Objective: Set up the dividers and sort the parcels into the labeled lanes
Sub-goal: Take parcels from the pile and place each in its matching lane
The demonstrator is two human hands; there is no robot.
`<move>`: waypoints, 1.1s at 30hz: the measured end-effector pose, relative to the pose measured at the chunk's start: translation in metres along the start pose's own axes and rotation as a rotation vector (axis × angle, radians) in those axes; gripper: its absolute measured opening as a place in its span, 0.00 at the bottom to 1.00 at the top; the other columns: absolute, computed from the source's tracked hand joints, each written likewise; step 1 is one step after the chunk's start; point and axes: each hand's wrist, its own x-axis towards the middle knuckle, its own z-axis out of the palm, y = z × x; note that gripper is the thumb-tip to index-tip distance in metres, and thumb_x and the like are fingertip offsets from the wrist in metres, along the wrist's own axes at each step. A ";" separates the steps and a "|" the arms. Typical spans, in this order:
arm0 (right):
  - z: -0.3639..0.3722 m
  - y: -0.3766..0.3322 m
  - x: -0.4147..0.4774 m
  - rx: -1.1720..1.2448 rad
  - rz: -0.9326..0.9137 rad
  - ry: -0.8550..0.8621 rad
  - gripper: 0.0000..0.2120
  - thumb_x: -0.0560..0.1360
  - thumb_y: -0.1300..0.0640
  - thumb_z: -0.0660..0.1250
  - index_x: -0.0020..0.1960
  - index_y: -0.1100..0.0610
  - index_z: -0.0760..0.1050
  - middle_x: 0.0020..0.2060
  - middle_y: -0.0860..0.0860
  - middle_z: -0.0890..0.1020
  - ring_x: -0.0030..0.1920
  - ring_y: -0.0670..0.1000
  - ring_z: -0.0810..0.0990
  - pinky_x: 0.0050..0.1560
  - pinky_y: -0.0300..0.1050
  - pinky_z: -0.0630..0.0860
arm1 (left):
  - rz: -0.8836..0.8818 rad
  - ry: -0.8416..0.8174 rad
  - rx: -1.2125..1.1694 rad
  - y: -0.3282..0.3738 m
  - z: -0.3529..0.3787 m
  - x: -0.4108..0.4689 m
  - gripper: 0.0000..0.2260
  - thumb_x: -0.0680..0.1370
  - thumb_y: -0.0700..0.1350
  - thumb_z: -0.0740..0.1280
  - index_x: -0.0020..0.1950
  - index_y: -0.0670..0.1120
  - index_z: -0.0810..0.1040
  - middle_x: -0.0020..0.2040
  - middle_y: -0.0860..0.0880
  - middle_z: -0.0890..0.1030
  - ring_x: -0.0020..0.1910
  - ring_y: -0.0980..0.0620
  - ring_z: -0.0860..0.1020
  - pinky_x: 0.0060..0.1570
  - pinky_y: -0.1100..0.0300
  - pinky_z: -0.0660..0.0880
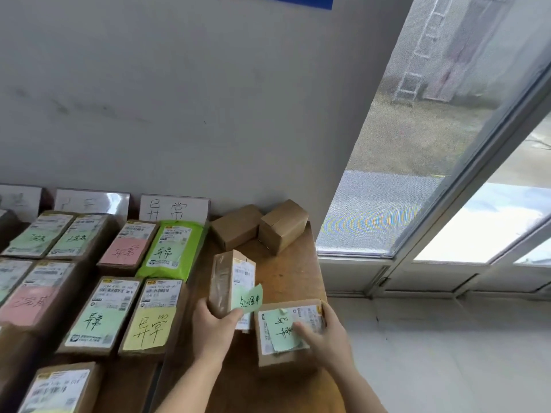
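the left grip (213, 324) is closed round the lower end of a brown cardboard parcel (228, 275). this parcel stands on end, a little tilted, with clear tape down its side and a white shipping label on its face. a green sticky note (251, 299) with handwriting sticks out from that face just above the thumb. whether its base touches the wooden tabletop (286, 275) cannot be told.

just to its right a second cardboard parcel (283, 357) lies flat, label up, under its own green handwritten note (281, 330). the right grip (323, 333) holds its right edge, fingers curled over the far corner, thumb on top.

two plain boxes (237, 226) sit behind.
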 end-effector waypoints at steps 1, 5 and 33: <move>-0.004 0.000 0.008 0.012 -0.028 -0.077 0.34 0.69 0.44 0.75 0.71 0.45 0.66 0.58 0.43 0.78 0.57 0.45 0.78 0.61 0.51 0.77 | 0.000 0.022 0.021 0.000 -0.004 0.003 0.22 0.71 0.45 0.76 0.57 0.51 0.66 0.55 0.48 0.75 0.50 0.49 0.75 0.47 0.55 0.73; -0.012 -0.015 0.022 -0.063 -0.094 -0.243 0.37 0.72 0.50 0.75 0.77 0.46 0.61 0.61 0.43 0.74 0.59 0.44 0.74 0.60 0.40 0.74 | 0.017 0.103 0.168 -0.002 -0.014 0.001 0.30 0.67 0.53 0.78 0.63 0.45 0.71 0.57 0.47 0.77 0.54 0.46 0.77 0.52 0.50 0.78; 0.012 -0.080 -0.031 0.909 -0.184 -0.160 0.38 0.58 0.43 0.75 0.67 0.45 0.74 0.56 0.46 0.84 0.58 0.51 0.83 0.62 0.55 0.77 | 0.157 0.000 -0.320 0.036 -0.064 -0.051 0.28 0.64 0.52 0.73 0.63 0.61 0.71 0.57 0.56 0.81 0.57 0.55 0.79 0.58 0.55 0.75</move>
